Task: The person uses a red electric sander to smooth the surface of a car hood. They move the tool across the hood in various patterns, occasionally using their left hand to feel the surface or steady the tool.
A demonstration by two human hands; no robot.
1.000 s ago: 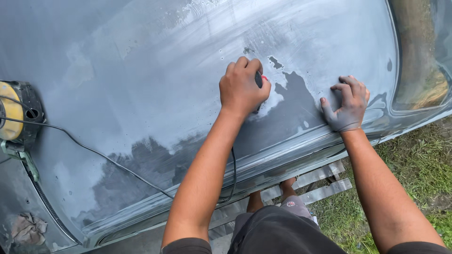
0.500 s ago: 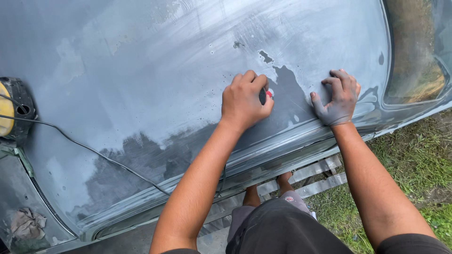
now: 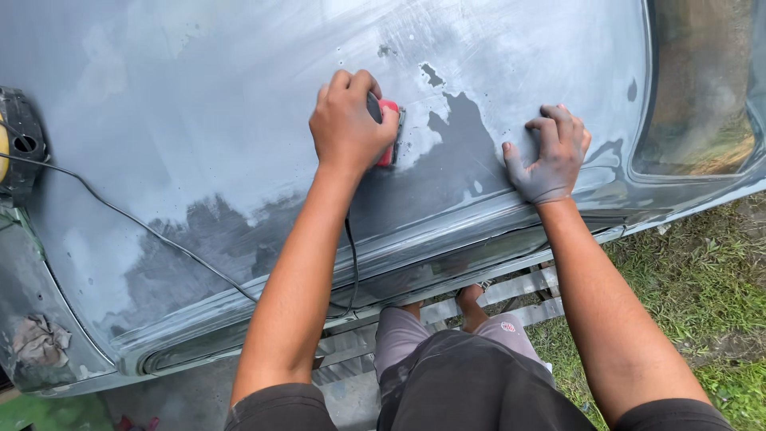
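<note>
Left hand (image 3: 347, 128) grips a red sanding block (image 3: 388, 132) against the grey car panel (image 3: 199, 144); right hand (image 3: 550, 156) rests spread open, empty, bracing.

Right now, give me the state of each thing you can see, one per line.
Left hand: closed around a red sanding block, pressing it on the panel.
Right hand: open, dusty, flat on the panel.
Grey car panel: patchy, with darker areas.
Black cable: lying slack across the panel.
Rag: crumpled at the panel's lower left.
</note>
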